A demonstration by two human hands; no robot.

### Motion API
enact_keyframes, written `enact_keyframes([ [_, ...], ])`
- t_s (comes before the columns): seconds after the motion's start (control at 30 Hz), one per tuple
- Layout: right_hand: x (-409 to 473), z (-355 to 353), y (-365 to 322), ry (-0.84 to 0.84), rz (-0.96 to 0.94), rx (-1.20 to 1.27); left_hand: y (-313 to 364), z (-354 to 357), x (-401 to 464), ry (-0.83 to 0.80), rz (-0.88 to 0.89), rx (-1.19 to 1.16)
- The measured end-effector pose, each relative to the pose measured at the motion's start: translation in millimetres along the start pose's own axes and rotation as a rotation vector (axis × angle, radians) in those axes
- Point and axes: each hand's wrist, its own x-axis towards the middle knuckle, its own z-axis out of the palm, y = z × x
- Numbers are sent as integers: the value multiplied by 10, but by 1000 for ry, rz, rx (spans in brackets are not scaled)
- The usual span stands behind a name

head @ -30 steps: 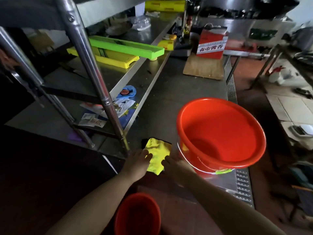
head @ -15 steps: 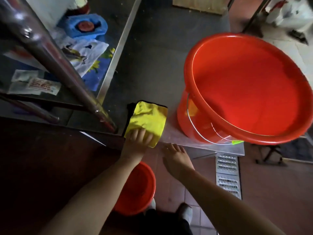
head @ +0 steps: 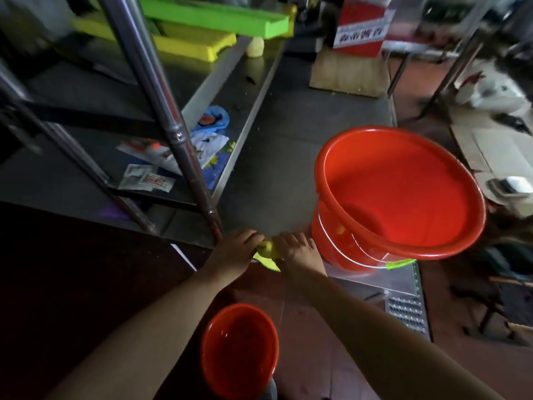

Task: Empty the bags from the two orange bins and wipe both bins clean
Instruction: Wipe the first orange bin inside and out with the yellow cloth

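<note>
A large orange bin [head: 403, 194] with a wire handle stands on the steel table's near right corner, with nothing visible inside it. A smaller orange bin [head: 239, 350] sits on the floor below, between my forearms. A yellow cloth [head: 266, 255] is bunched at the table's front edge, mostly hidden by my fingers. My left hand [head: 233, 252] grips its left part and my right hand [head: 297, 251] grips its right part, just left of the large bin's base.
A steel shelf post [head: 161, 111] rises left of my hands. Paper packets [head: 147, 180] and a blue bag [head: 212, 121] lie under the shelf. Green and yellow trays [head: 202, 27] sit on the shelf; a red box [head: 360, 27] on a wooden board [head: 349, 73] stands at the back.
The cloth lay flat on the table under my left fingers; now both hands have closed on it and bunched it up at the table edge. My right hand moved up onto it.
</note>
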Motion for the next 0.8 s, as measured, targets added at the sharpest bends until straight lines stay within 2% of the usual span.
enact_keyframes([
  [0.07, 47, -291, -101, 32, 1, 10, 58, -318, 7, 1, 16, 44],
  [0.2, 141, -924, -227, 27, 76, 206, 204, -957, 135, 165, 25, 134],
  [0.37, 265, -1726, -188, 164, 31, 278, 378, -1673, 330, 169, -94, 121],
  [0.47, 263, -2245, -30, 250, 11, 280, 566, -1985, 535, 249, -50, 154],
  [0.67, 111, -2935, 545, 392, 54, 228, 1094, -2237, 1179, 315, -49, 133],
  [0.8, -176, -3041, 1074, 394, 80, 230, 1551, -2157, 1485, 307, 80, 139],
])
